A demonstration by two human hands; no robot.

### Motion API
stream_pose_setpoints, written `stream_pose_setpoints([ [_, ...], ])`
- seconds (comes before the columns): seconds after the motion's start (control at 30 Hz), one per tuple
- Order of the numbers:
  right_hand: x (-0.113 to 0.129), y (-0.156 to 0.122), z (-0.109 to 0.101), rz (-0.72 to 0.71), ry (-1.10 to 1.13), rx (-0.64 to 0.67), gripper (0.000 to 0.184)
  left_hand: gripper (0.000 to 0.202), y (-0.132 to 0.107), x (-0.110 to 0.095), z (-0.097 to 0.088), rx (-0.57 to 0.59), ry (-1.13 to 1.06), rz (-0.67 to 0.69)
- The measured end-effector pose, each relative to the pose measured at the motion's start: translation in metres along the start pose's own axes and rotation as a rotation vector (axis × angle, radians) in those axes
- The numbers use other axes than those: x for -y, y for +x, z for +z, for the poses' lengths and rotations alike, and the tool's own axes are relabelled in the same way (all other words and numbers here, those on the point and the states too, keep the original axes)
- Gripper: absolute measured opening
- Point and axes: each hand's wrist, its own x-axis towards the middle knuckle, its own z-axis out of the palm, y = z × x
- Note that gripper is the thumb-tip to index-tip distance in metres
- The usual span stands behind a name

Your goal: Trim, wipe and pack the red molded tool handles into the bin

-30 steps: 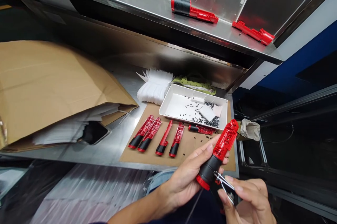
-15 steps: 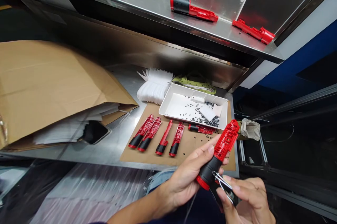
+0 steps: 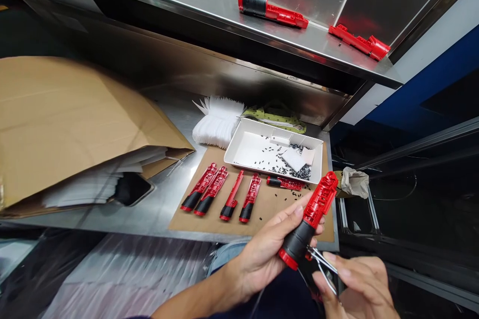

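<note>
My left hand (image 3: 262, 254) is shut around a red-and-black plastic handle (image 3: 305, 226), held tilted with its red ribbed end up and its black grip in my palm. My right hand (image 3: 355, 284) pinches small metal nippers (image 3: 322, 264), whose tips are at the handle's lower red end. The contact point is partly hidden by my fingers. Beyond my hands, several similar red-and-black handle pieces (image 3: 213, 191) lie in a row on a cardboard sheet (image 3: 262, 221).
A white tray (image 3: 234, 149) holds many small black bits, with a stack of white sheets (image 3: 217, 124) behind it. Red parts (image 3: 273, 12) sit on a steel shelf (image 3: 299, 44) above. Brown kraft paper (image 3: 75, 129) lies at the left, and crumpled paper (image 3: 354, 182) is at the right.
My right hand and the nippers have shifted slightly right at the handle's lower end. The whole view has shifted slightly, and the handle stays in my left hand.
</note>
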Motion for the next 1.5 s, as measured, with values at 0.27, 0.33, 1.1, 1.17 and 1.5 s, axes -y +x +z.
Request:
stream_pose_setpoints([
  [0.27,0.010,0.001,0.015,0.099,0.035,0.006,0.021,0.063,0.000,0.000,-0.001,-0.005,0.024,-0.013],
  [0.33,0.012,0.002,0.016,0.096,0.044,-0.005,0.018,0.061,0.000,0.000,-0.002,-0.007,0.037,-0.011],
  [1.1,0.002,-0.004,0.002,0.033,0.040,-0.077,0.018,0.059,0.001,0.000,-0.002,0.026,0.021,-0.011],
  [1.17,0.000,-0.005,-0.004,0.059,0.039,-0.070,0.021,0.056,0.001,0.001,-0.003,0.037,0.000,-0.005],
  [1.5,0.011,0.001,0.019,0.082,0.054,-0.039,0.016,0.055,0.000,-0.001,0.001,0.005,-0.005,-0.015],
])
